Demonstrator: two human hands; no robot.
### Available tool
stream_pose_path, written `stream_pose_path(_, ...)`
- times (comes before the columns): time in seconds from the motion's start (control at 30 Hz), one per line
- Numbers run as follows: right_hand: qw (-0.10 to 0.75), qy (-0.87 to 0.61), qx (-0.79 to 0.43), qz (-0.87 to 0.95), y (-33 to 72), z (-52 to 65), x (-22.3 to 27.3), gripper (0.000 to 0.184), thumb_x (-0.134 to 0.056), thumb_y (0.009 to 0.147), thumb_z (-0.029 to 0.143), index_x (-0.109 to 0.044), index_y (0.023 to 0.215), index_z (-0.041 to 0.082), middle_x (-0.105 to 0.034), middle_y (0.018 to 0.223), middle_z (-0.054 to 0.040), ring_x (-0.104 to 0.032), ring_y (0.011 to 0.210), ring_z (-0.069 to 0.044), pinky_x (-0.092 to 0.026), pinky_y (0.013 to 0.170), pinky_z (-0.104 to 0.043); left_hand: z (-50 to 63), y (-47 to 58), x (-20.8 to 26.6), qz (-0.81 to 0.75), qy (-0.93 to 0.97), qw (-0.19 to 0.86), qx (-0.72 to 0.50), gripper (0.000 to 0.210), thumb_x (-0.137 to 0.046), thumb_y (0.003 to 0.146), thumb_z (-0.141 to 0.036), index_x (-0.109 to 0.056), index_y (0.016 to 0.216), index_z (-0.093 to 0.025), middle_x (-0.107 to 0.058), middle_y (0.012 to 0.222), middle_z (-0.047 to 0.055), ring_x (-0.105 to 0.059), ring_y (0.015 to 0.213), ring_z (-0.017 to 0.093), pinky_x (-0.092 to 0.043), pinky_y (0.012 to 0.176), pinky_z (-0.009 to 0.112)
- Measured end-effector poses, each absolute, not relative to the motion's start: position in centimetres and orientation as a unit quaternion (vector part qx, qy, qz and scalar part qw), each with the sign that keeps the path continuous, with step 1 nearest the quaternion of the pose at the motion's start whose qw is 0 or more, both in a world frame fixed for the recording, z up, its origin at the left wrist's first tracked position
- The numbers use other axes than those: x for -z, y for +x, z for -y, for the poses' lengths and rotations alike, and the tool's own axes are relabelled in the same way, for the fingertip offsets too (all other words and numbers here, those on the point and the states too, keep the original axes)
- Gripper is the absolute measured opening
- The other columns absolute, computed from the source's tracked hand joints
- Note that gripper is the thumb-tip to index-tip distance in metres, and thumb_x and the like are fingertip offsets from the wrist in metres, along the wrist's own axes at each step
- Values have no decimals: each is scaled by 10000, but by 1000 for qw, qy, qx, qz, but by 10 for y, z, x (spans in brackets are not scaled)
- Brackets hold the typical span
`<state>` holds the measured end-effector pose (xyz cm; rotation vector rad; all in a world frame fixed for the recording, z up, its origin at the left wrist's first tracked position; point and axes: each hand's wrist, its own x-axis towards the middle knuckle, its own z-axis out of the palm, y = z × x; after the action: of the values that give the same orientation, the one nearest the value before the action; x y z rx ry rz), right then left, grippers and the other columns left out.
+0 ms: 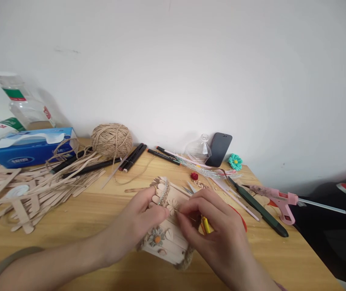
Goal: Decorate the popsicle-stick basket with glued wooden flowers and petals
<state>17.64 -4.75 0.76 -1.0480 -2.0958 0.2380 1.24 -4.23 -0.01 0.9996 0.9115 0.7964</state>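
Stick panel [175, 247], near middle of bench [84, 216]: grey flower [157, 237] on; pale flower [172, 205] seemingly lacks coloured centre. Left hand [138, 220] grips left edge; right hand [217, 226] pinched at pale flower, contents unclear.

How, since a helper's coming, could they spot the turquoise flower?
By the white wall, find the slanted dark phone. Just right of it in view sits the turquoise flower. Its turquoise petals and yellow centre distinguish it from the red rose.

You face a pale wall [173, 60] at twelve o'clock — faintly scuffed toward eleven — beyond a wooden table [282, 260].
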Motion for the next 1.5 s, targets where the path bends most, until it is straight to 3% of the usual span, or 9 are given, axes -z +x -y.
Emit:
stream_pose_path(0.57, 413, -435, 22, 800, 168, 51, 7, 181, -523, 746, 72, -530, 605, 185, -537, 574, -2, -500, 526, -119, -408, 463, -235, 47, 12, -2, -427, 470, 679, -369, 100, -543, 711, -271, -554, 765, -187, -544, 677, -20, -481, 644, 143, -428, 572, 230)
stream_pose_path(0.77, 421, -454, 2, 785, 166, 54, 6, 181, -522, 744, 91, -517, 596, 195, -539, 582, -2, -509, 535, -126, -402, 456, -230, 49, 13, 0, -415, 481, 671, -381, 162, -528, 726, -265, -598, 852, -190, -578, 725, -7, -524, 744, 182, -457, 665, 262)
stream_pose_path(0.97, 416, -435, -172, 780, 177, 57, -11, 119, -515, 780, 123, -558, 685, 181, -546, 641, -1, -518, 575, -123, -428, 501, -235, 50, 14, 4, -430, 433, 692, -385, 213, -549, 724, -326, -616, 875, -192, -620, 721, -9, -559, 740, 188, -448, 651, 259)
stream_pose_path(1.1, 442, -429, -171, 769, 195, 55, -16, 118, -520, 818, 127, -580, 744, 196, -573, 687, 4, -530, 620, -122, -437, 524, -228, 51, 16, 4, -446, 383, 704, -399, 221, -580, 689, -342, -615, 838, -184, -634, 716, -4, -568, 749, 192, -442, 647, 261)
stream_pose_path(1.33, 389, -431, -97, 809, 208, 58, -14, 140, -571, 784, 75, -620, 759, 204, -609, 718, -4, -575, 638, -125, -476, 548, -222, 51, 17, 3, -460, 363, 706, -396, 155, -595, 672, -331, -593, 717, -183, -601, 662, -27, -532, 663, 152, -423, 602, 241)
stream_pose_path(1.5, 347, -428, -70, 832, 202, 64, -10, 109, -598, 763, 88, -605, 754, 196, -606, 724, -12, -592, 666, -141, -480, 574, -243, 53, 17, 3, -451, 392, 692, -405, 209, -592, 696, -324, -627, 856, -195, -633, 684, -19, -558, 683, 174, -439, 649, 265)
